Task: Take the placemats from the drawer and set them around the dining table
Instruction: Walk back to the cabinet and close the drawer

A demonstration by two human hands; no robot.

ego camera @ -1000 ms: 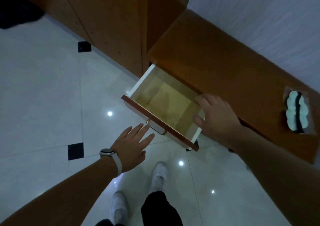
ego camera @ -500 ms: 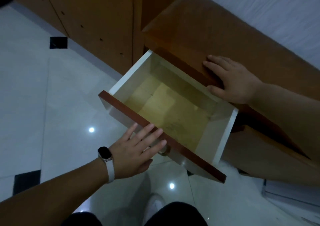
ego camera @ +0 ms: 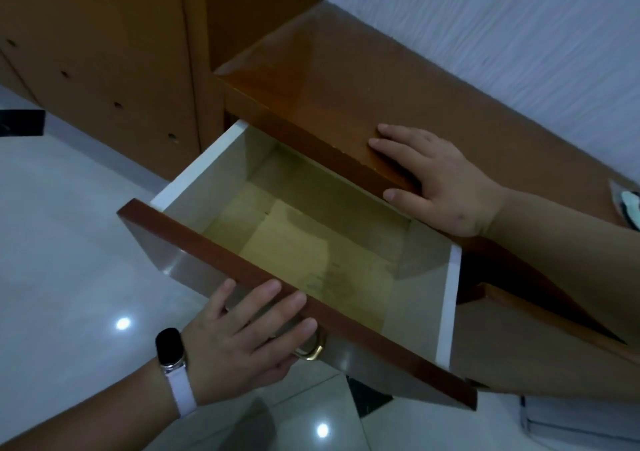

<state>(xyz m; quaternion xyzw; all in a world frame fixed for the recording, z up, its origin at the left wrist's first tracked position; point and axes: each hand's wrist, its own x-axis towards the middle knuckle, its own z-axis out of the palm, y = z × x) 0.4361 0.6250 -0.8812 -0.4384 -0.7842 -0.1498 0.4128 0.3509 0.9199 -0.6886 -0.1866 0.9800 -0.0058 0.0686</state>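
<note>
A: Where're the mats?
B: Drawer (ego camera: 197,168) is pulled out w/ flat yellowish sheets (ego camera: 294,256) on its bottom. Prob the placemats, but could be liner; can't tell. No dining table in view.
A: Grips?
B: Left grip (ego camera: 239,339) is spread, fingers straight over the drawer's front edge, just by the brass handle (ego camera: 313,351), pinching nothing. Looks like it's steadying the front so the drawer won't slide. Right grip (ego camera: 440,180) lies flat on the worktop (ego camera: 346,80), thumb down over its front edge, holding nothing. Prob a brace for leaning in.
A: Next?
B: My guess: one grip reaches in and lifts the sheets by an edge. Nothing's out yet.
</note>
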